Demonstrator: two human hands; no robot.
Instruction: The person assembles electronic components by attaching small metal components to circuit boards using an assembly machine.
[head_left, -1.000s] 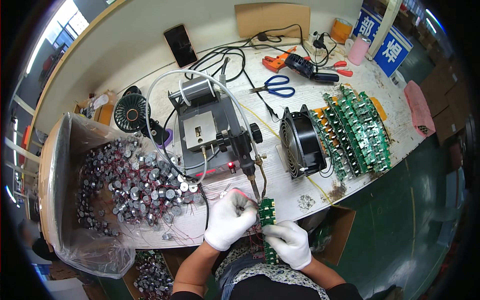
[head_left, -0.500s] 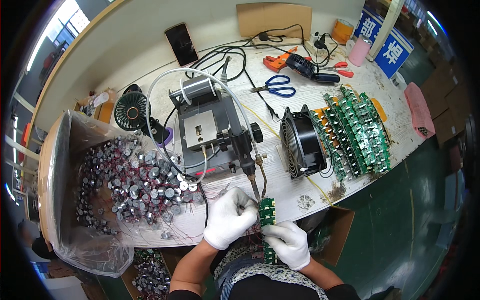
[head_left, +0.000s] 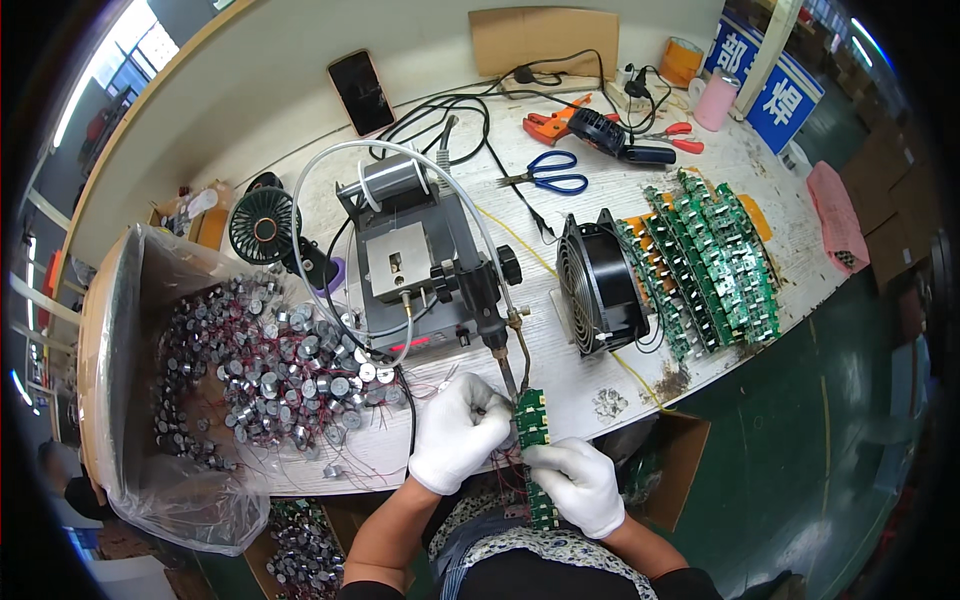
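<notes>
My right hand (head_left: 577, 486), in a white glove, grips a long narrow green circuit board strip (head_left: 533, 420) from its right side. The strip points away from me, its far end right under the tip of a soldering iron (head_left: 507, 372) held in a stand. My left hand (head_left: 458, 432), gloved too, is closed in a pinch beside the strip's far left edge, close to the iron tip. What its fingers hold is mostly hidden. Thin red wires show below it, between the hands. A bent solder feed tube (head_left: 526, 350) comes down beside the iron.
A grey soldering machine (head_left: 400, 262) with a solder spool stands ahead. Left lies a heap of small round motors (head_left: 300, 370) with red wires, spilling from a plastic-lined box (head_left: 110, 350). Right are a black fan (head_left: 603, 285) and stacked circuit boards (head_left: 715, 265). Blue-handled scissors (head_left: 553, 174) lie behind.
The far end of the circuit board strip has shifted slightly away from me and to the left. Both hands keep nearly the same place and hold.
</notes>
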